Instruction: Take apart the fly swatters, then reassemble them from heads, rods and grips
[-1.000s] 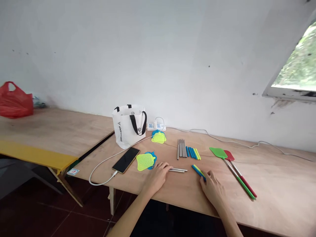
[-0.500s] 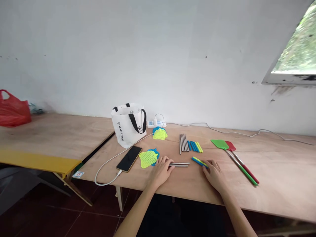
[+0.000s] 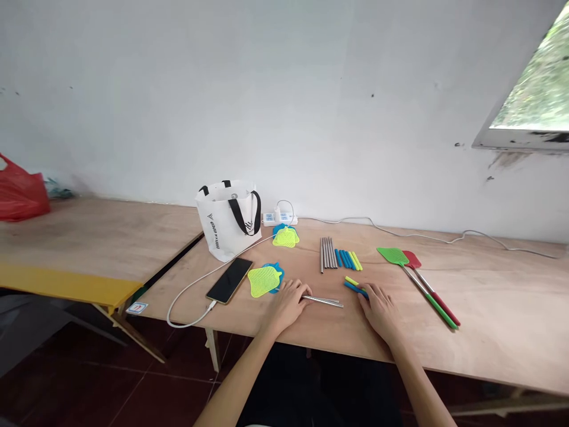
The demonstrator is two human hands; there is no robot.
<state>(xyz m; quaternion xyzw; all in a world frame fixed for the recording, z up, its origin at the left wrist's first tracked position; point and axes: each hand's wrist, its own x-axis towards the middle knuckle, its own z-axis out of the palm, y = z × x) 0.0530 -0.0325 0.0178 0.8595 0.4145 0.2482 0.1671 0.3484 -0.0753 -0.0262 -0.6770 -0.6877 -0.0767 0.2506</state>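
Observation:
My left hand (image 3: 287, 303) rests palm down on the wooden table (image 3: 489, 332), fingers stretched over the near ends of two thin metal rods (image 3: 326, 301). Just left of it lie a yellow-green mesh swatter head (image 3: 261, 280) over a blue one. My right hand (image 3: 377, 305) lies flat too, its fingertips touching a short blue and yellow-green tube pair (image 3: 354, 285). Behind them sit a row of several metal rods (image 3: 327, 260) and a row of blue and yellow-green tubes (image 3: 348, 259). Two whole swatters, green (image 3: 415, 286) and red (image 3: 429, 289), lie to the right.
A phone (image 3: 229, 280) on a white cable lies left of my hands. A white tote bag (image 3: 229, 219), a power strip (image 3: 279, 219) and more swatter heads (image 3: 285, 236) stand near the wall. A second table (image 3: 89, 237) at left carries a red plastic bag (image 3: 20, 193).
The view shifted slightly. My hands stayed on the table; the metal rods under my left hand now angle a little, and the right hand slid slightly along the tube pair.

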